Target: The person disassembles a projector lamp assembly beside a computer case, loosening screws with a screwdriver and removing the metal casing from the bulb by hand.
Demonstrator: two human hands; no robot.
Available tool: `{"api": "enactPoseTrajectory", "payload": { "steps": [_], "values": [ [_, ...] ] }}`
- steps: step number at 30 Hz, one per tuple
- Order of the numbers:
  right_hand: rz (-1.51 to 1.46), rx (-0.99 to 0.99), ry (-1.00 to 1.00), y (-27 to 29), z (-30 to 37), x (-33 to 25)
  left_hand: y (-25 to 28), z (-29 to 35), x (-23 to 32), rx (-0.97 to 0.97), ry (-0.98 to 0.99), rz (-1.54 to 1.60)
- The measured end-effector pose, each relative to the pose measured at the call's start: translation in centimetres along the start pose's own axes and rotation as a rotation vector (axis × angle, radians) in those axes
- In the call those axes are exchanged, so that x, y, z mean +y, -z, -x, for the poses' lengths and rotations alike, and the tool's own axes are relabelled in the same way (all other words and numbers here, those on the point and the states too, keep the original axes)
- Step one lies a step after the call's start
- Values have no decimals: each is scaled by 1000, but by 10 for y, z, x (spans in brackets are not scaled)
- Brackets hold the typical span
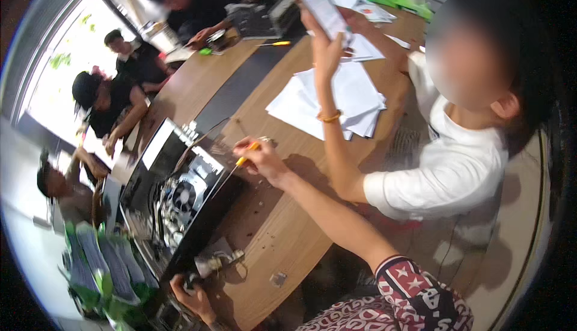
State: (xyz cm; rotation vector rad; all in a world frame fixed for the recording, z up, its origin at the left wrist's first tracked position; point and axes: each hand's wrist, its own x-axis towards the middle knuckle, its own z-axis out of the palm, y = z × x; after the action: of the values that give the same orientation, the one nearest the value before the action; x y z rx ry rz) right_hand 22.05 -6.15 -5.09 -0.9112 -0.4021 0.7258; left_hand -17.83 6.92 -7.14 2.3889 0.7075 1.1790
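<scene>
My right hand [262, 161] is closed around the yellow-orange handle of a screwdriver [247, 153]. Its thin shaft points down and left toward the near right edge of an opened computer case [225, 202]. Inside the case a round fan [184, 196], cables and metal parts are exposed. My left hand [193, 300] is at the lower edge, by the near corner of the case, with its fingers curled round something small and dark that I cannot make out. A pale part with a cable [219, 262] lies on the table close to it.
Small scraps and a little metallic piece [278, 279] lie on the wooden table [300, 235]. White papers [336, 99] spread farther back. At right a person in white [439, 162] holds up a phone [321, 9]. Other people sit along the far left; green-edged bundles [102, 262] stand lower left.
</scene>
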Motion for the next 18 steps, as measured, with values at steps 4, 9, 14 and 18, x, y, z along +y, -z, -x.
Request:
{"api": "enactPoseTrajectory", "payload": {
  "steps": [4, 9, 14, 18],
  "values": [
    [-33, 32, 95, 16, 12, -1, -11, -7, 60, -1, 75, -290],
    [-51, 18, 91, 13, 17, 3, -10, -6, 76, 34, 103, -393],
    [-31, 17, 100, 16, 19, -4, -6, 4, 11, 17, 17, -281],
    [-28, 13, 73, 15, 10, -3, -3, 3, 13, -70, 99, -372]
  ]
}}
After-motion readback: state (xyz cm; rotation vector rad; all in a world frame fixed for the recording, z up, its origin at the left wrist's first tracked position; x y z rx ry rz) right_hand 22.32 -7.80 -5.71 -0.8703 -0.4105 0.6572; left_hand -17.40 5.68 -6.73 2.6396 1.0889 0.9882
